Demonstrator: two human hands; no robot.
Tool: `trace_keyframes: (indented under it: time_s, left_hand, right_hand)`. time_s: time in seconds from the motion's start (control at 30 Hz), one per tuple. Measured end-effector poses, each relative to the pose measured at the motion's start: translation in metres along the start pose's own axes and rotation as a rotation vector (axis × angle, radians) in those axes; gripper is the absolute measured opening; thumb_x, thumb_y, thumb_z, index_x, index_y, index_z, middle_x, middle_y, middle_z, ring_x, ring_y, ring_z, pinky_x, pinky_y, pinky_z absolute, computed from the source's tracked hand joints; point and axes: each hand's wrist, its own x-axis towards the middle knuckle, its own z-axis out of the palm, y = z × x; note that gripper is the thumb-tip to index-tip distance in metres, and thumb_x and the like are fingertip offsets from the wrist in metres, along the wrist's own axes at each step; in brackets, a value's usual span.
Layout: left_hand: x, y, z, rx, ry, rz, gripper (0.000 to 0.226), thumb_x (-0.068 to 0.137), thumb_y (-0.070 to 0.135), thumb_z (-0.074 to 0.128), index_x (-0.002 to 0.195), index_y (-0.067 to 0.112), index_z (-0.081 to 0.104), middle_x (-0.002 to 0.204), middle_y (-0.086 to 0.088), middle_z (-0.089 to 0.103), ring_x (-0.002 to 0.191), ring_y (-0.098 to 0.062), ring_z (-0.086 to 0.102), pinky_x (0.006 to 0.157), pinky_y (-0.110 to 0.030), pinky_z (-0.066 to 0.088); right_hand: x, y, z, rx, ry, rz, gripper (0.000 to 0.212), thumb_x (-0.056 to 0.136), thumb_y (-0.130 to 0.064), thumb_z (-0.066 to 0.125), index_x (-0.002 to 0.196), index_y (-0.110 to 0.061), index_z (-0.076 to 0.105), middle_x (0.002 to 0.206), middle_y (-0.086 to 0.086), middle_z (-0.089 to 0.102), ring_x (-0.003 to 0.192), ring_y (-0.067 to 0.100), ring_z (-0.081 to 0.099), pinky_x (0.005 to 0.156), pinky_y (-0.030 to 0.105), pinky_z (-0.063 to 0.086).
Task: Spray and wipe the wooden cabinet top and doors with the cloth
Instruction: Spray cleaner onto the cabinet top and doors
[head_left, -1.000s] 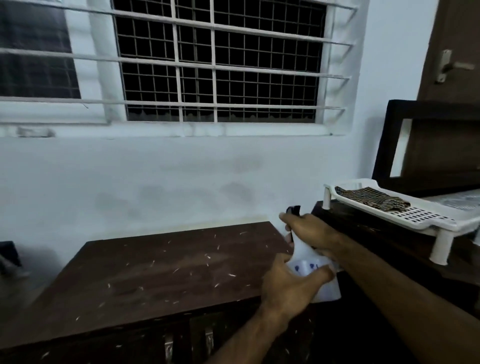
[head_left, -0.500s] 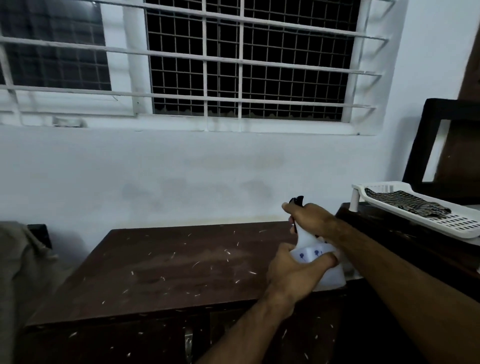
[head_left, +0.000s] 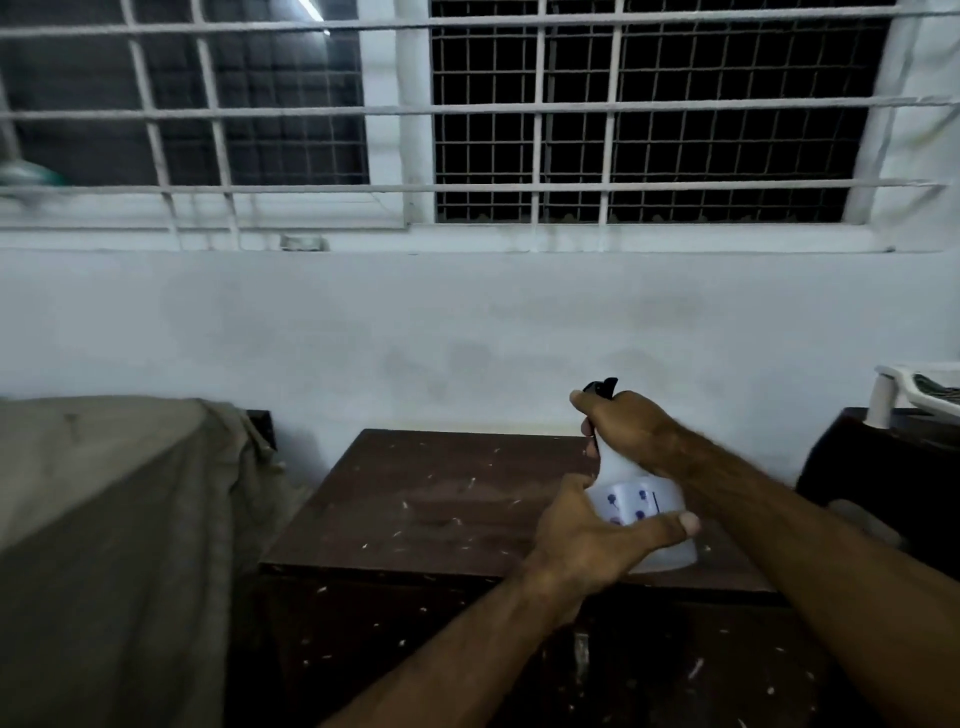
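Observation:
A dark wooden cabinet top (head_left: 441, 504), speckled with pale flecks, lies in front of me below the window. Its doors (head_left: 415, 654) show underneath, also flecked. Over the cabinet's right part I hold a white spray bottle (head_left: 636, 501) with a black nozzle. My left hand (head_left: 587, 535) grips the bottle's body from the front. My right hand (head_left: 631, 431) is wrapped round the neck and trigger at the top. The checked cloth (head_left: 937, 387) lies in a white plastic tray at the far right edge, only partly in view.
The white tray (head_left: 893, 379) stands on legs on a dark table (head_left: 878, 467) to the right. A bulky shape under a grey-brown cover (head_left: 104, 519) fills the left. A white wall and barred window (head_left: 571, 114) stand behind the cabinet.
The view has swung left: the tray and cloth slid to the right edge and the covered shape came in at left. Both hands have kept hold of the bottle over the cabinet.

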Motion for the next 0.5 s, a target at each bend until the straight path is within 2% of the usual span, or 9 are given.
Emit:
trace_keyframes:
  time_s: [0.1, 0.2, 0.3, 0.4, 0.5]
  left_hand:
    - [-0.006, -0.008, -0.028, 0.015, 0.035, -0.011, 0.095, 0.040, 0.080, 0.086, 0.115, 0.025, 0.066, 0.106, 0.006, 0.074, 0.095, -0.013, 0.074, 0.082, -0.034, 0.063]
    - [-0.016, -0.012, -0.051, 0.031, 0.104, -0.034, 0.099, 0.036, 0.080, 0.087, 0.116, 0.025, 0.064, 0.107, 0.006, 0.073, 0.095, -0.013, 0.074, 0.080, -0.034, 0.064]
    - [-0.030, -0.013, -0.069, 0.035, 0.159, -0.054, 0.097, 0.037, 0.077, 0.088, 0.116, 0.028, 0.060, 0.107, 0.008, 0.070, 0.094, -0.010, 0.072, 0.078, -0.031, 0.064]
    - [-0.044, -0.014, -0.086, 0.054, 0.183, -0.087, 0.090, 0.044, 0.070, 0.089, 0.117, 0.029, 0.057, 0.108, 0.009, 0.069, 0.095, -0.009, 0.070, 0.078, -0.028, 0.063]
    - [-0.055, -0.020, -0.102, 0.089, 0.206, -0.109, 0.096, 0.038, 0.078, 0.087, 0.116, 0.029, 0.063, 0.108, 0.008, 0.072, 0.095, -0.011, 0.073, 0.079, -0.032, 0.064]
  right_hand:
    - [-0.002, -0.016, 0.028, -0.019, -0.005, -0.046, 0.056, 0.083, -0.063, 0.050, 0.073, -0.012, 0.070, 0.072, 0.008, 0.075, 0.081, 0.032, 0.072, 0.089, 0.048, 0.056]
    - [-0.005, -0.031, 0.051, 0.043, -0.096, -0.068, 0.055, 0.086, -0.061, 0.054, 0.085, -0.009, 0.072, 0.079, 0.010, 0.077, 0.078, 0.030, 0.072, 0.085, 0.044, 0.056]
    - [-0.009, -0.043, 0.070, 0.076, -0.169, -0.079, 0.053, 0.085, -0.058, 0.058, 0.092, -0.008, 0.074, 0.078, 0.008, 0.078, 0.081, 0.030, 0.074, 0.082, 0.039, 0.056]
    - [-0.014, -0.050, 0.091, 0.068, -0.206, -0.120, 0.055, 0.087, -0.058, 0.055, 0.089, -0.007, 0.075, 0.077, 0.007, 0.078, 0.083, 0.029, 0.074, 0.088, 0.042, 0.056]
    - [-0.024, -0.057, 0.114, 0.041, -0.211, -0.154, 0.057, 0.089, -0.060, 0.050, 0.084, -0.008, 0.073, 0.077, 0.009, 0.077, 0.082, 0.031, 0.074, 0.087, 0.044, 0.057]
